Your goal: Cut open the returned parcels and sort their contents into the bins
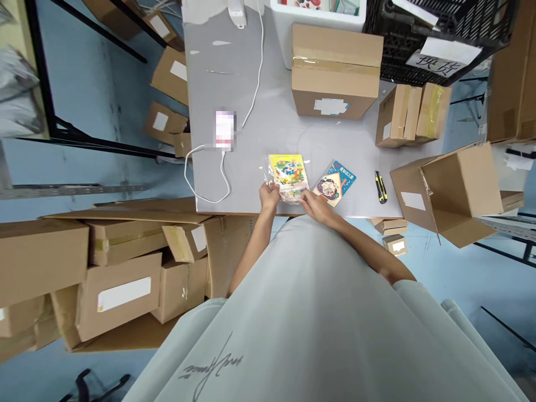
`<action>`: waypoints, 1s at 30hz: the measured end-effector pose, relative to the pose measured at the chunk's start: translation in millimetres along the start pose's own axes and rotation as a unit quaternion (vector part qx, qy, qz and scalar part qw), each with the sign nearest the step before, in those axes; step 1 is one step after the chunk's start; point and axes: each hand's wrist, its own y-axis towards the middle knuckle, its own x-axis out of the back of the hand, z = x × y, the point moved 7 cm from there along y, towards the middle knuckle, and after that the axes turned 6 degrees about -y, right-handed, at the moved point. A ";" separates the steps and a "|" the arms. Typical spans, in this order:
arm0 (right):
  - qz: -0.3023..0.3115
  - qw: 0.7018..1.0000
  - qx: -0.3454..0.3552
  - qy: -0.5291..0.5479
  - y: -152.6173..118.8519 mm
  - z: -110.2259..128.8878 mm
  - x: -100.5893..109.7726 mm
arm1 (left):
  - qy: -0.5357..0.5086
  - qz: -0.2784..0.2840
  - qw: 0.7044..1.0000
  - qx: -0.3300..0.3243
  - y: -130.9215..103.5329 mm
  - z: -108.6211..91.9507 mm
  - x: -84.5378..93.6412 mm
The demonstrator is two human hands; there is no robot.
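Note:
Near the table's front edge lies a small yellow picture book (288, 170) in a clear plastic bag (288, 195). My left hand (269, 195) is closed on the bag's lower left corner. At its lower right, my right hand (316, 205) pinches the same bag. A blue booklet (335, 183) with a drawn figure on its cover lies tilted just right of my right hand. Farther right is a yellow and black utility knife (381, 187), apart from both hands.
A closed carton (337, 72) stands at the back beside a white bin (322, 19) and a black crate (435, 39). An open carton (452, 190) is at the right edge. White cables lead to a blurred device (225, 129) on the left. Boxes (119, 296) fill a large carton lower left.

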 end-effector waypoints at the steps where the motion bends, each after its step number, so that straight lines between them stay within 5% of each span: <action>1: 0.003 1.000 -0.006 0.009 -7.5 -0.3 1.0 | -0.009 -0.019 1.000 0.015 -1.3 0.8 2.2; 7: -0.016 0.993 0.027 0.116 -18.6 8.5 26.6 | -0.055 0.008 0.998 0.015 -15.4 -13.0 -1.6; 14: -0.045 0.988 0.130 -0.074 12.3 19.7 69.4 | -0.041 0.049 0.996 -0.056 -24.3 -54.9 -7.0; 19: -0.037 0.981 0.119 -0.147 13.9 26.8 74.3 | -0.056 0.045 0.995 -0.074 -18.3 -66.0 -7.6; 25: -0.023 0.972 0.136 -0.191 -34.3 38.2 56.5 | -0.097 -0.010 0.994 -0.040 -7.5 -55.7 -2.9; 30: -0.050 0.991 0.042 -0.121 -49.6 17.2 66.4 | -0.120 0.002 0.993 -0.019 -18.7 -51.8 -13.4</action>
